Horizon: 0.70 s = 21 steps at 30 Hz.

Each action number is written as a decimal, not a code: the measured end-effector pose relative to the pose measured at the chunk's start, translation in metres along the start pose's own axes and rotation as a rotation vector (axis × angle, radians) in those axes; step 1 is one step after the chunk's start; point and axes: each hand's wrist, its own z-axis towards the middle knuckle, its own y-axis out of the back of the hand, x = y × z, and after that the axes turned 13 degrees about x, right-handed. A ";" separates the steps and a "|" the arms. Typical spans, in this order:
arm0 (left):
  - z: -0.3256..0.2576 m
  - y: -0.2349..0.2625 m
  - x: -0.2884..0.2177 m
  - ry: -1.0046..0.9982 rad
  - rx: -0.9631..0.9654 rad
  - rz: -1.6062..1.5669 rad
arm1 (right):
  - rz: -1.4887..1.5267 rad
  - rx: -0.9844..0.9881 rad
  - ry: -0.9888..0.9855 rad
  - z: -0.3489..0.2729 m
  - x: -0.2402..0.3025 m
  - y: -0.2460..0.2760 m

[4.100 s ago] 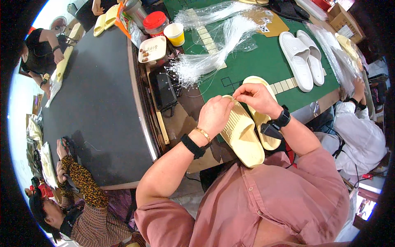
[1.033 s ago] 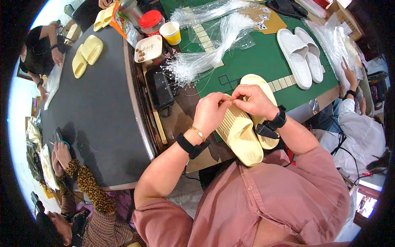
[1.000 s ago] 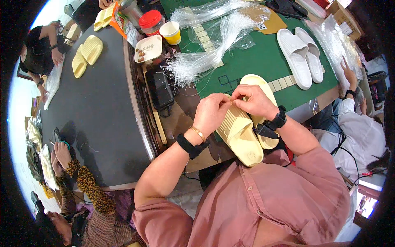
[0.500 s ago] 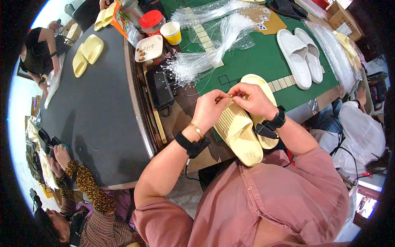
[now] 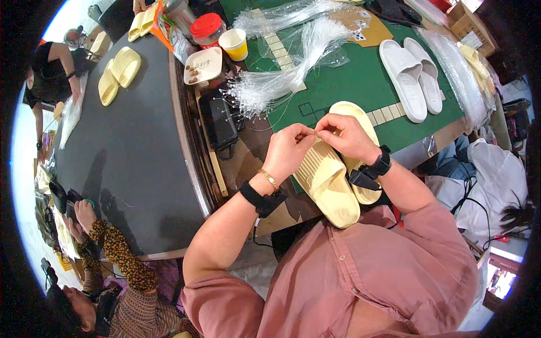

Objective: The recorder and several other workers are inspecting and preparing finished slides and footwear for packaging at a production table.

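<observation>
A dark grey table (image 5: 129, 141) fills the left of the frame, with a green cutting mat (image 5: 360, 84) at upper centre. A pair of pale yellow slippers (image 5: 332, 180) lies at centre against the mat's lower edge. Above them, the left hand (image 5: 288, 151) and right hand (image 5: 345, 135) meet, fingertips pinched together on something too small to tell. A bundle of clear plastic ties (image 5: 282, 84) lies just above.

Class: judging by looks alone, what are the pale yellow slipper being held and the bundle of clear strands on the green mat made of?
Pale yellow slipper: probably moulded foam or soft plastic, matte, with ribbed strap. Clear strands: likely thin plastic filament, glossy and see-through, catching the light.
</observation>
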 end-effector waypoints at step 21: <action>0.000 -0.001 -0.002 0.023 0.016 -0.009 | 0.000 0.015 -0.006 0.000 0.003 0.001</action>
